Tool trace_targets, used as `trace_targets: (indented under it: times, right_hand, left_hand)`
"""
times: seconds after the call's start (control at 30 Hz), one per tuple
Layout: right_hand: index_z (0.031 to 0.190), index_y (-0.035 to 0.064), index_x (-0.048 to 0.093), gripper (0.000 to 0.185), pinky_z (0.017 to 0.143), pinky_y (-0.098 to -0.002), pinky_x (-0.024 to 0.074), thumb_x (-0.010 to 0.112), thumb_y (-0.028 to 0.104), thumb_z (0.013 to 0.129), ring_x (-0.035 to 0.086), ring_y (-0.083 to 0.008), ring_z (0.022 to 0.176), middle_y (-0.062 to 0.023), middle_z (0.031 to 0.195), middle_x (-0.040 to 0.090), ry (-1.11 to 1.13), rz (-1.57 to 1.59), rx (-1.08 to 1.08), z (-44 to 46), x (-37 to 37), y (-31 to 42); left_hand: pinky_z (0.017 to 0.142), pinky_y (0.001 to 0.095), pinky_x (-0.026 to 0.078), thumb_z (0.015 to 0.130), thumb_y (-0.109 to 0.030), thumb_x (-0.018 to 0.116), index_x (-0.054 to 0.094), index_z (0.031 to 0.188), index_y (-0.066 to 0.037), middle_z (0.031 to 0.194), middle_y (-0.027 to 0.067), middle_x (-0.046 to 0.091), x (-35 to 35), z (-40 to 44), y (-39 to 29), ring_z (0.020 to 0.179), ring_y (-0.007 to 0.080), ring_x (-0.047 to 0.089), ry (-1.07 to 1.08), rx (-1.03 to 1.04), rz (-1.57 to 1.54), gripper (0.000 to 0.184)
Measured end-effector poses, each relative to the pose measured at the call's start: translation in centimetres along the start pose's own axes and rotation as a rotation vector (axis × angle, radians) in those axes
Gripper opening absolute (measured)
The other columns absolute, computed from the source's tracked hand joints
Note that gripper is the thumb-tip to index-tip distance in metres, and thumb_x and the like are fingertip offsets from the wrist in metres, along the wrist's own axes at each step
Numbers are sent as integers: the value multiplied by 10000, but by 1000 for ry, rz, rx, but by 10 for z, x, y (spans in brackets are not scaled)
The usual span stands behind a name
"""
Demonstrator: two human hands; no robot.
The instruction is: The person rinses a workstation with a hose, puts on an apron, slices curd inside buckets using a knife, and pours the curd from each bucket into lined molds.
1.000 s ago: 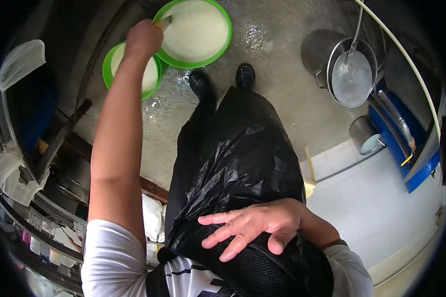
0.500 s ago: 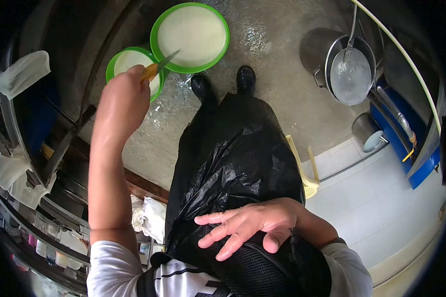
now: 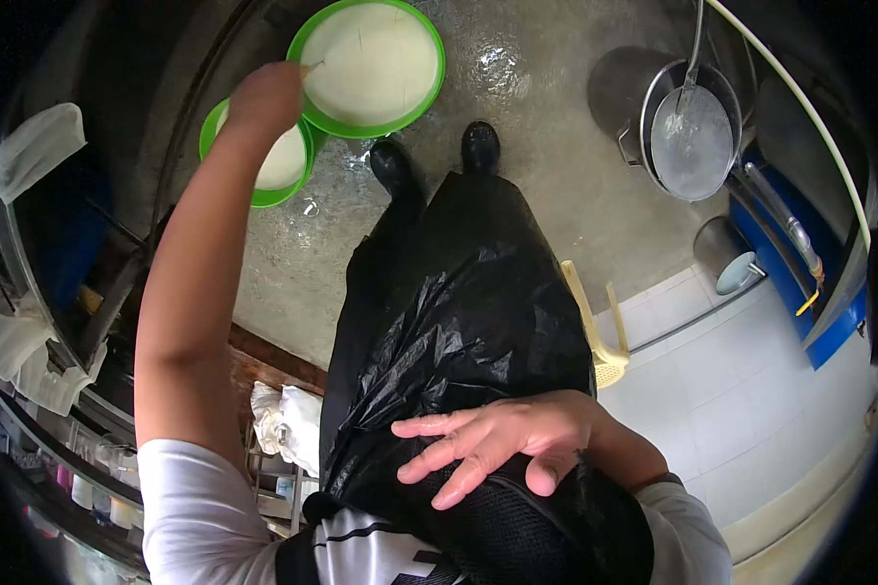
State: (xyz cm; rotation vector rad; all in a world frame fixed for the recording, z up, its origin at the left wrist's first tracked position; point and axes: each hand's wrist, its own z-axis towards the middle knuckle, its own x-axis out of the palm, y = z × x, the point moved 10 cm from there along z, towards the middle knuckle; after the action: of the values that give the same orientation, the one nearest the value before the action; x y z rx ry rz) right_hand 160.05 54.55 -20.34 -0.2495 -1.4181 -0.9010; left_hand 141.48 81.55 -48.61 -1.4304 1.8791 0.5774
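My left hand (image 3: 268, 99) is closed around a knife (image 3: 309, 69) with a yellow handle. It reaches out over the left edge of a large green basin (image 3: 443, 73). Smooth white contents (image 3: 371, 63) with faint straight lines fill that basin; the knife's tip is at their left side, and most of the blade is not visible. Beneath my left forearm, partly hidden, stands a smaller green basin (image 3: 281, 202), also holding something white. My right hand (image 3: 507, 444) is open, fingers spread, in front of my black plastic apron (image 3: 478, 312), holding nothing.
At the right stands a metal pot (image 3: 626, 93) with a long-handled round strainer (image 3: 693, 136) across it. A pale hose (image 3: 819, 117) curves past it. A cream plastic chair (image 3: 610, 370) is beside my apron. Shelving (image 3: 78, 458) lines the left. My black boots (image 3: 480, 151) stand on wet floor.
My left hand has moved forward with the knife, from above the smaller basin to the large basin's left side. The blade, plainly visible before, is now mostly hidden. My right hand stays nearly still.
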Motion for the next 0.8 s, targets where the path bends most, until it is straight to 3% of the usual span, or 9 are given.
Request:
trace_targets:
  times: [0.1,0.23,0.3,0.43,0.5,0.6,0.7,0.8]
  right_hand:
    - [1410,-3,642,851,1227,-697,143,498,727,997,209,-595,1535,-346,1562,453,29,22,-20,7,3,2]
    - [1413,-10,636,842,1228,-698,137,499,714,1004,213,-593,1535,-350,1561,452,41,40,-43,11,5,1]
    - [1417,-18,629,837,1230,-696,129,492,703,1013,215,-594,1533,-353,1560,451,51,14,-63,10,6,0]
    - [1422,-23,622,843,1231,-696,122,474,703,1020,213,-597,1533,-354,1558,453,38,18,-40,6,2,-5]
    - [1386,-72,638,996,1199,-740,137,396,805,980,148,-632,1533,-346,1604,395,56,-16,-3,0,2,-9]
    - [1386,-72,638,1013,1197,-740,141,388,818,973,139,-635,1533,-345,1606,393,27,5,58,-9,-1,-9]
    - [1388,-72,636,996,1197,-740,136,400,806,980,134,-631,1536,-339,1611,391,10,15,40,-14,0,-8]
    - [1401,-19,645,892,1219,-701,169,468,755,993,207,-607,1529,-354,1558,452,9,1,-19,-5,1,-4]
  left_hand:
    - [923,534,560,975,-75,514,693,1227,-54,1176,240,717,-46,-47,6,1072,429,701,73,-92,130,309]
    - [876,523,565,977,-83,536,681,1243,-54,1120,244,717,-124,-109,-46,1035,425,707,49,-128,118,304]
    - [848,520,567,968,-78,559,675,1256,-61,1053,237,717,-142,-116,-84,995,421,709,-128,70,33,311]
    - [860,532,578,952,-43,507,688,1182,-41,1006,236,738,-61,-34,-119,951,431,725,-115,237,-17,293]
    - [875,524,579,952,-45,510,691,1172,-46,1042,228,739,4,17,-106,999,421,720,-17,238,10,285]
    - [884,476,604,945,-63,577,738,1075,-35,1098,214,756,64,34,-52,1042,377,740,-17,115,27,208]
    - [882,481,596,957,-54,567,731,1115,-32,1125,215,748,62,3,-14,1042,387,733,67,86,85,229]
    - [850,507,581,963,-43,555,708,1197,-40,1074,227,738,0,-52,-7,1001,408,725,85,-8,45,279]
